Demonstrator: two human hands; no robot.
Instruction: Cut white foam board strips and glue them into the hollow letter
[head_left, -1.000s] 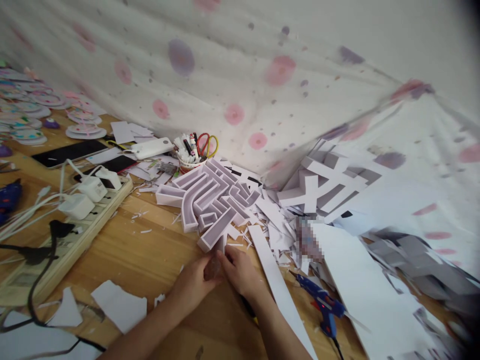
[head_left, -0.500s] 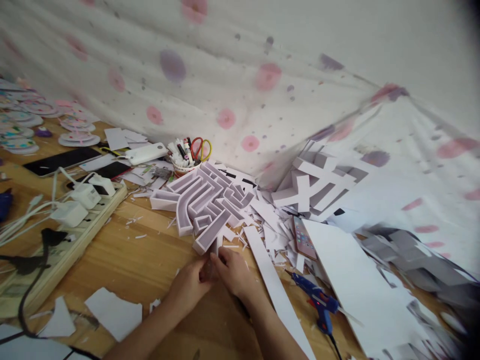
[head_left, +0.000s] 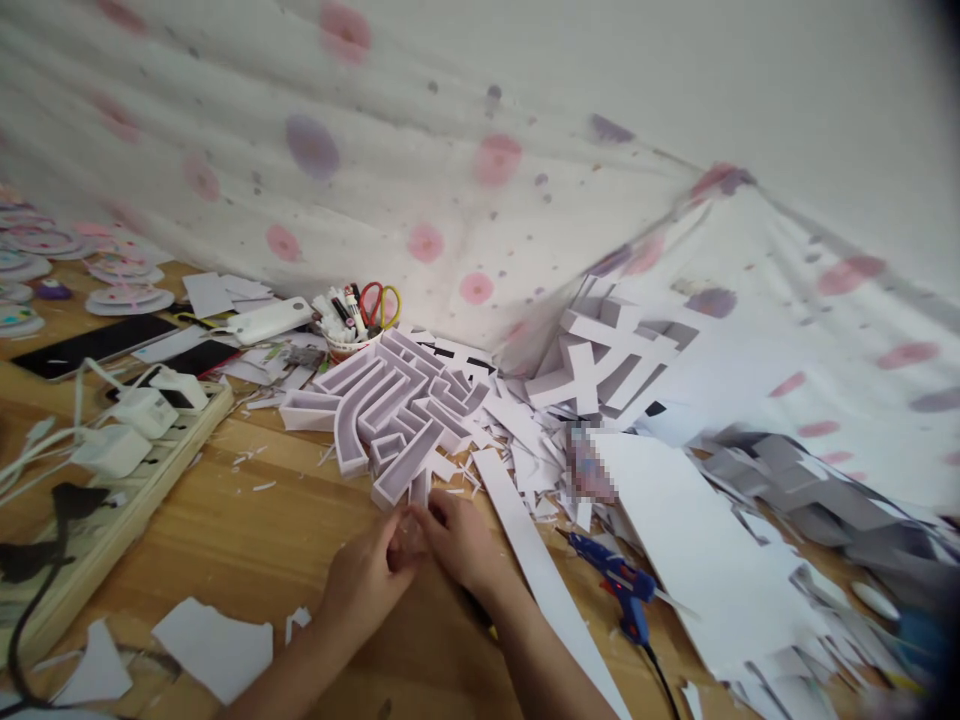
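My left hand (head_left: 367, 568) and my right hand (head_left: 466, 545) meet fingertip to fingertip above the wooden table. Both are closed on a narrow white foam-board strip (head_left: 420, 488), whose upper end shows just beyond my thumbs; the rest is hidden by my fingers. Under my right hand a dark, slim object (head_left: 474, 607) shows in part, its kind unclear. Just beyond the strip lies a white letter shape (head_left: 390, 400) built of thin upright walls, open at the top. A long white strip (head_left: 536, 565) lies to the right of my right hand.
A blue glue gun (head_left: 611, 570) with a cord lies at the right, beside a large white board (head_left: 675, 540). White scraps (head_left: 532, 450) are heaped behind. A power strip (head_left: 142, 510) with chargers runs along the left. A basket (head_left: 352, 345) holds pens and scissors.
My view has turned slightly to the right, so the table's things sit further left in the picture. My hands stay together on the strip with only a slight shift.
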